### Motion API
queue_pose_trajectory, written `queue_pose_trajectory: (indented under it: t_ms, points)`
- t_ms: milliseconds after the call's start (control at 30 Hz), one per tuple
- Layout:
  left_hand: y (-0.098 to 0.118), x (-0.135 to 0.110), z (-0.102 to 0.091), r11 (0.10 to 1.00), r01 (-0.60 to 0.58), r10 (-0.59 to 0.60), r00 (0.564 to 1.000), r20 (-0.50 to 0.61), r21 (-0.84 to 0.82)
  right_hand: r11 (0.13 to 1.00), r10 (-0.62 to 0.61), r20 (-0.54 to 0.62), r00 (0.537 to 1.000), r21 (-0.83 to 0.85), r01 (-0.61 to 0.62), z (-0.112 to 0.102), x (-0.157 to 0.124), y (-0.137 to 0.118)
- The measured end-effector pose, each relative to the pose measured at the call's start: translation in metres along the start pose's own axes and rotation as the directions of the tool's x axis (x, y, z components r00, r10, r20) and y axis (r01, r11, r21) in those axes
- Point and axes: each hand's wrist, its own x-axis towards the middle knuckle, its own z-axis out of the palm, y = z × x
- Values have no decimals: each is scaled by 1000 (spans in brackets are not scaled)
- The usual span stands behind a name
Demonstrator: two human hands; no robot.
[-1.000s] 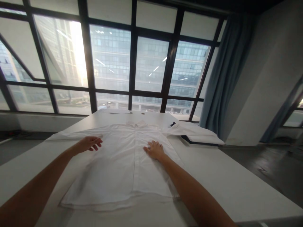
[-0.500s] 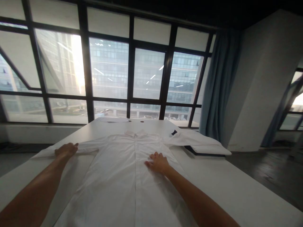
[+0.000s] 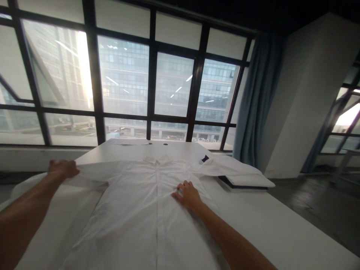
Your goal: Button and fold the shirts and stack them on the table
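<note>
A white button-up shirt [image 3: 132, 217] lies front side up, its collar [image 3: 156, 160] toward the window. Off to the left, my left hand [image 3: 64, 168] is closed on the shirt's left-hand sleeve [image 3: 95, 173], which is stretched out sideways and raised off the tabletop. The cuff end hangs past that hand. My right hand [image 3: 188, 195] rests on the right half of the shirt front, fingers bent a little and apart, pressing on the cloth. The other sleeve [image 3: 230, 165] reaches right, over a flat stack with a dark edge [image 3: 244, 186].
The shirt is spread on a white table [image 3: 270, 225]. Sheets of paper [image 3: 131, 142] lie at its far end, near small round holes. Beyond stand dark-framed windows, a blue curtain [image 3: 250, 105] and a pale pillar [image 3: 292, 112].
My left hand has moved left and slightly up, drawing the sleeve taut and lifting it. My right hand stays at nearly the same spot on the shirt. The view has shifted slightly.
</note>
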Motion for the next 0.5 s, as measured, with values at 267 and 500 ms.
queue_pose_trajectory:
  t_ms: [267,500]
  points:
    - [137,-142,-26,834,-550,551,835,2,-28,998,-39,-6,999,-48,39,-2,-7,-1]
    - [117,-152,7,883,-461,460,887,-29,-85,997,-74,-29,997,-37,73,0,-12,2]
